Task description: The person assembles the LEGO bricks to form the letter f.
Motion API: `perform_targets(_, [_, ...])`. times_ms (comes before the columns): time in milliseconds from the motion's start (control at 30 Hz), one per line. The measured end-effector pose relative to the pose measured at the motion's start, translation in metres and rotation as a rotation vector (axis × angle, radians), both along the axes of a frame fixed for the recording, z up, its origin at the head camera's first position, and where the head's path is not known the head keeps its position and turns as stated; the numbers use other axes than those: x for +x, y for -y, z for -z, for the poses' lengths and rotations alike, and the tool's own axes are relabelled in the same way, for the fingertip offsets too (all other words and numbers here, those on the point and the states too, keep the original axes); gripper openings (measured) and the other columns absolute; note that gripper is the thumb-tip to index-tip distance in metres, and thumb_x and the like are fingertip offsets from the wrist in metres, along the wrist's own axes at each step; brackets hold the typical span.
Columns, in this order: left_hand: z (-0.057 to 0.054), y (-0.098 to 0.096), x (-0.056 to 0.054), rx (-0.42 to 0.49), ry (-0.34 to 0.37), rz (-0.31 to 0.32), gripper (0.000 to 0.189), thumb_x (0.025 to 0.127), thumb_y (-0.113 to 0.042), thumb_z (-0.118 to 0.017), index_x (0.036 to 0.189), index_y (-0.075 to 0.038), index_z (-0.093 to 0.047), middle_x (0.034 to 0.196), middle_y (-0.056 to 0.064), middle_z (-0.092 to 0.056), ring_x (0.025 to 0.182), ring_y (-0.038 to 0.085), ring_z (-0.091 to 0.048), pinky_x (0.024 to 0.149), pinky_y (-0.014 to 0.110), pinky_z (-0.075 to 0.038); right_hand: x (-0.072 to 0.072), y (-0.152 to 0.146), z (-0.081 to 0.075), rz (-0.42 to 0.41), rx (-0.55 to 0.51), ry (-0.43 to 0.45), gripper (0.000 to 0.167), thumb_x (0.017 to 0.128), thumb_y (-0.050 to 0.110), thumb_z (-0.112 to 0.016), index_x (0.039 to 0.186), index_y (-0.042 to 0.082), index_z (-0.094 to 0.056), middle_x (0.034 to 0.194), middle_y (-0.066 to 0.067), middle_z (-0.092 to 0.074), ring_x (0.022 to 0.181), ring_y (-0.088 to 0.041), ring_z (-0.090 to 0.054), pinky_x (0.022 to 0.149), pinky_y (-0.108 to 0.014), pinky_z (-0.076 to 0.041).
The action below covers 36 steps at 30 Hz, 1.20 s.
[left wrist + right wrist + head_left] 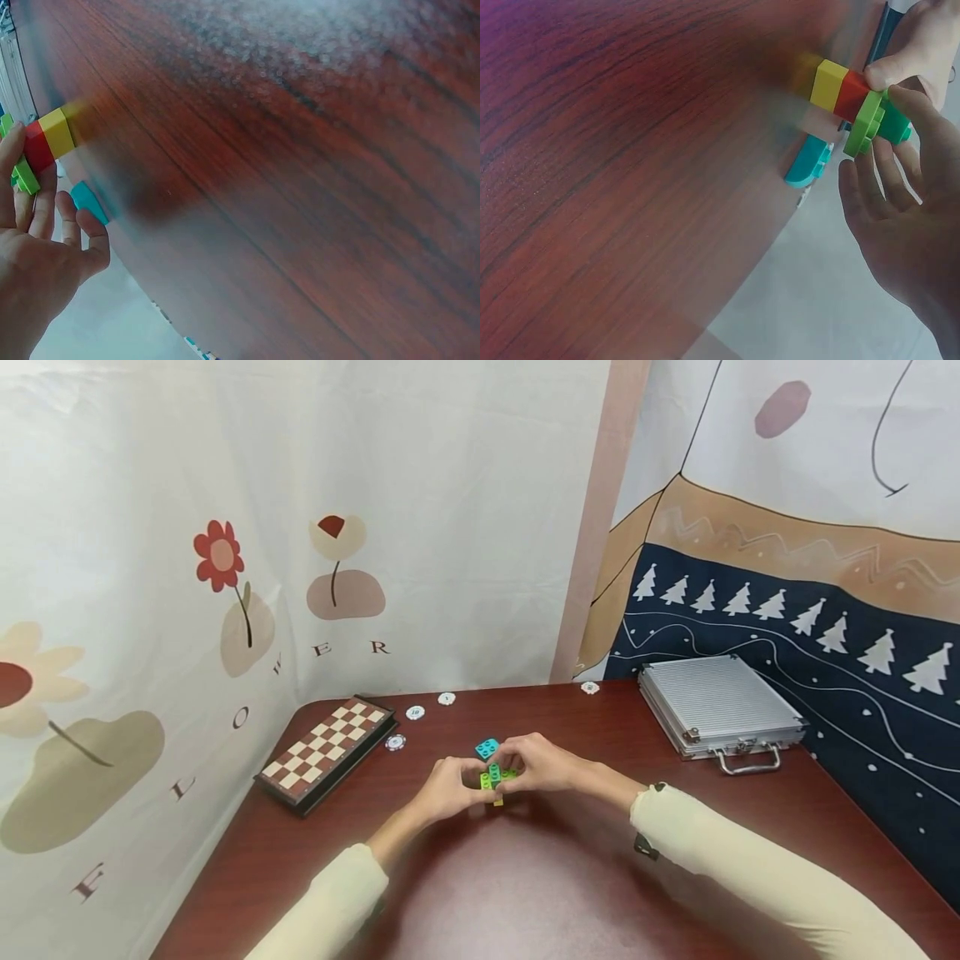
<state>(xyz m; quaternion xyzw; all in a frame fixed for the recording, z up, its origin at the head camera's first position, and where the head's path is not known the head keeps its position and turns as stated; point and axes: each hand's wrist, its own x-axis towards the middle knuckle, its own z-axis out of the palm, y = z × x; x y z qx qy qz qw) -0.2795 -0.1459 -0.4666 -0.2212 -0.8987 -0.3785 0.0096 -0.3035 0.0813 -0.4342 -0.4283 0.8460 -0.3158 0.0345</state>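
Observation:
A small stack of toy building blocks stands on the table between both hands. In the right wrist view its yellow block [829, 86] is lowest, with a red block [850, 96] on it. Above these come a wide lime green block [863, 124] and a green block [894, 124]. My left hand [448, 791] grips the stack from the left, its thumb by the red and lime blocks. From the right, my right hand [542, 765] pinches the green block at the top; its fingers partly cover the lime one. A loose turquoise block [487, 748] lies just behind the stack.
A chessboard box [326, 747] lies at the left. Several poker chips, one a white chip [415, 712], are scattered toward the back. At the back right rests a silver metal case [720, 702], its handle facing the front. Printed cloth hangs behind the table [525, 893].

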Motion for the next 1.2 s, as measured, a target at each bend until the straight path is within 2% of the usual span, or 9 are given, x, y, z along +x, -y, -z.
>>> perform_targets(467, [0.001, 0.001, 0.0, -0.018, -0.008, 0.009, 0.041, 0.08, -0.034, -0.092, 0.112, -0.011, -0.079, 0.101, -0.006, -0.078, 0.094, 0.011, -0.065, 0.085, 0.034, -0.053, -0.006, 0.003, 0.004, 0.002, -0.021, -0.012, 0.03, 0.083, 0.018, -0.089, 0.11, 0.008, -0.078, 0.095, 0.0, -0.076, 0.085, -0.012, -0.072, 0.076, -0.021, -0.057])
perform_targets(767, [0.003, 0.0, -0.001, -0.02, -0.035, 0.015, 0.041, 0.08, -0.033, -0.092, 0.112, -0.012, -0.079, 0.104, -0.004, -0.078, 0.1, 0.013, -0.069, 0.088, 0.037, -0.054, -0.008, 0.003, 0.005, 0.031, -0.04, -0.018, 0.027, 0.078, 0.02, -0.092, 0.101, 0.013, -0.079, 0.09, 0.005, -0.076, 0.081, -0.009, -0.071, 0.072, -0.021, -0.057])
perform_targets(1000, [0.002, 0.001, -0.001, -0.024, -0.032, 0.008, 0.044, 0.078, -0.034, -0.092, 0.113, -0.01, -0.079, 0.105, -0.002, -0.078, 0.101, 0.016, -0.069, 0.091, 0.04, -0.053, -0.01, 0.005, 0.003, 0.017, -0.049, 0.032, 0.026, 0.078, 0.018, -0.093, 0.099, 0.01, -0.079, 0.089, 0.001, -0.076, 0.081, -0.018, -0.074, 0.071, -0.02, -0.057])
perform_targets(1200, [0.002, 0.001, -0.001, -0.024, -0.017, 0.01, 0.041, 0.08, -0.034, -0.09, 0.113, -0.012, -0.079, 0.102, -0.004, -0.078, 0.099, 0.015, -0.067, 0.091, 0.041, -0.053, -0.014, 0.003, 0.006, 0.024, -0.05, 0.058, 0.027, 0.078, 0.02, -0.093, 0.1, 0.01, -0.079, 0.092, 0.001, -0.075, 0.079, -0.008, -0.07, 0.072, -0.02, -0.057])
